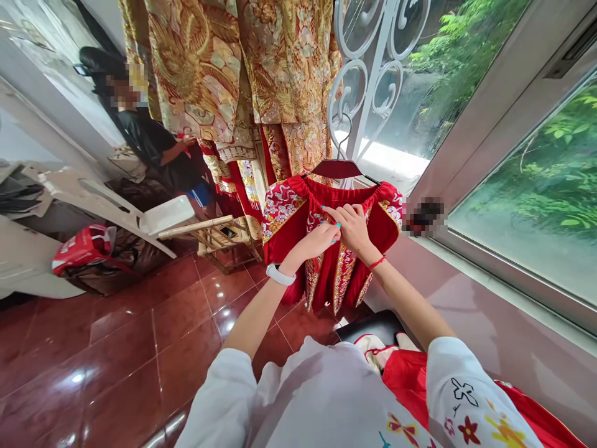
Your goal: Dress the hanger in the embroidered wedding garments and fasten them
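A red jacket [289,249] with gold, white and pink embroidery hangs in front of me on a dark hanger [339,167]. Its metal hook goes up to the white scrollwork grille. My left hand [319,241] is closed at the jacket's front, with its fingertips pinched together. Right beside it, my right hand [353,229] bends its fingers onto the same front, its index finger reaching left across the cloth. The two hands meet at the fingertips, and the small part between them is hidden. Embroidered strips dangle below the hands.
Gold embroidered garments [200,68] hang behind the jacket. A person [153,143] in dark clothes stands at left, near a white chair [165,214], a bamboo stool [224,239] and a red bag [86,249]. Windows line the right. Red cloth [405,373] lies low beside me.
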Demonstrator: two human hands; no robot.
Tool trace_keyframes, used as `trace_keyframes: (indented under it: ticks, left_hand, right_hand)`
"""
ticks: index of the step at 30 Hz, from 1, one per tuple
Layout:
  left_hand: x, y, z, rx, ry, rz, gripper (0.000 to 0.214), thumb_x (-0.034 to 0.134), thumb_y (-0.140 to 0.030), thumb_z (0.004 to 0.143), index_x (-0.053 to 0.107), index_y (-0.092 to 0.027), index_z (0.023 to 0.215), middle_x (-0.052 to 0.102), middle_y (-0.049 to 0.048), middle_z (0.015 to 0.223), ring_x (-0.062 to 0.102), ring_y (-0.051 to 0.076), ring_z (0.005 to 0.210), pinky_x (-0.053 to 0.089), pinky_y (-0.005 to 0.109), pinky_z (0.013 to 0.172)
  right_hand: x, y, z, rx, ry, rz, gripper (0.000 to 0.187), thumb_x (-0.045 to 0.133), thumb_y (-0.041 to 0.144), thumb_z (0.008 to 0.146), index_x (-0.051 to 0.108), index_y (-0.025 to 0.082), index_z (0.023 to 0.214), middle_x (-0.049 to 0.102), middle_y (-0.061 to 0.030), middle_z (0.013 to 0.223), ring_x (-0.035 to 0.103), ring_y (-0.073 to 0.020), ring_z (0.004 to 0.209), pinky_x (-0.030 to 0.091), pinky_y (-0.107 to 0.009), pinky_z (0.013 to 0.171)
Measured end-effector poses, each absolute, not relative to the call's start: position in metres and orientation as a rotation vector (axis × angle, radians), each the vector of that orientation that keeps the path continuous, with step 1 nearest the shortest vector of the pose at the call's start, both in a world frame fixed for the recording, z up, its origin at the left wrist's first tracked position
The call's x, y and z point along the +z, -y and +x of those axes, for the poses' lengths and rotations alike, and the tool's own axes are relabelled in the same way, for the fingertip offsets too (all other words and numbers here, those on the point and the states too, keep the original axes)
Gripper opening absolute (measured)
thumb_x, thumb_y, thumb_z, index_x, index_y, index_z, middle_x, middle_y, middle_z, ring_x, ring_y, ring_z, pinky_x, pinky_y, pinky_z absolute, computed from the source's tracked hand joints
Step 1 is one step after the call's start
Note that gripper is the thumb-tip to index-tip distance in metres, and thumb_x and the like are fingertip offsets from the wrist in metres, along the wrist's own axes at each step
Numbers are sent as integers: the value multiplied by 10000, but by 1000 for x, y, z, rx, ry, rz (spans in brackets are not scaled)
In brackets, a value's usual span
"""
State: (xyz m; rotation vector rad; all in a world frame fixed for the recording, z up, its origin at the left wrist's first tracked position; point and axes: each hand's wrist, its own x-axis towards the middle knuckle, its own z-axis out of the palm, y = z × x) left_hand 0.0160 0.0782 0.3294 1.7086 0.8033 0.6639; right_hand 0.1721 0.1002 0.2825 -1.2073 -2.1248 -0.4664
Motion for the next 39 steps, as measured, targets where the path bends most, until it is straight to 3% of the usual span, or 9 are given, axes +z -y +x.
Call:
trace_keyframes:
  ticks: [5, 10, 14, 17, 20, 25, 29, 35, 39]
  left_hand:
    - [336, -72, 6, 688, -942, 1891, 434, 411, -378, 992, 471, -219, 593, 476, 10, 557, 417, 149, 511, 335, 287, 548]
    - [348, -82, -9, 716, -1243, 2431, 283, 444, -232, 982, 554, -214, 722, 660, 61, 831, 596, 220, 791, 448, 321, 786]
    - [346, -97, -12, 681, -1247, 2576, 305, 378, -232, 1014, 618, -197, 830, 668, 98, 954, 618, 261, 948, 462, 406, 944]
    - [342, -102, -10, 881, -1250, 2562, 242, 449, -138, 941, 652, -167, 1069, 638, 143, 1224, 567, 285, 1170, 422, 447, 1061]
    - [345, -104, -5, 1028, -1078, 2573, 463, 424, -33, 855, 610, -190, 1249, 590, 108, 1396, 490, 256, 1315, 348, 444, 1151]
    - [360, -119, 8, 803, -947, 2469, 346, 388, -149, 921, 707, -210, 1042, 715, 55, 1023, 608, 243, 1039, 375, 459, 1088]
    - [363, -136, 18, 733, -885, 2141, 303, 428, -198, 914, 727, -205, 866, 722, 34, 915, 636, 218, 981, 411, 414, 1058]
    - [364, -134, 13, 998, -699, 1457, 308, 445, -277, 932, 715, -174, 1040, 732, 80, 993, 682, 198, 983, 502, 349, 931]
    - [396, -116, -22, 1348, -644, 1216, 326, 398, -327, 1005, 690, -208, 1085, 698, 53, 911, 673, 179, 879, 524, 349, 850]
  right_hand:
    - [277, -103, 173, -470, 2039, -1237, 481, 325, 182, 1030, 573, 205, 1442, 644, -96, 897, 506, -253, 879, 362, -440, 939]
    - [288, -94, 190, -205, 2226, -1123, 607, 286, 103, 963, 438, 155, 1548, 613, -107, 963, 524, -264, 945, 416, -469, 976]
    - [307, -84, 194, 232, 2041, -1017, 451, 313, 210, 1012, 645, 221, 1318, 650, -88, 947, 584, -245, 917, 475, -418, 919]
    - [321, -81, 195, 467, 1863, -1007, 311, 430, 340, 1020, 720, 233, 1055, 689, -76, 937, 622, -226, 883, 505, -362, 857]
    - [330, -82, 201, 483, 1919, -994, 273, 478, 309, 991, 726, 218, 922, 694, -71, 917, 631, -215, 859, 514, -350, 813]
    - [335, -84, 209, 56, 2273, -1004, 372, 380, 137, 1000, 742, 207, 959, 662, -111, 987, 579, -237, 949, 498, -407, 857]
    - [333, -79, 204, -275, 2356, -1014, 356, 381, 188, 1052, 735, 215, 1063, 672, -125, 1032, 540, -262, 1027, 474, -433, 895]
    - [318, -71, 197, -421, 2309, -1114, 305, 427, 201, 1037, 725, 228, 1098, 695, -123, 1047, 517, -287, 1045, 427, -482, 939]
    - [310, -63, 202, -363, 2275, -1105, 267, 436, 167, 1009, 696, 215, 1045, 646, -137, 1216, 509, -288, 1085, 448, -471, 936]
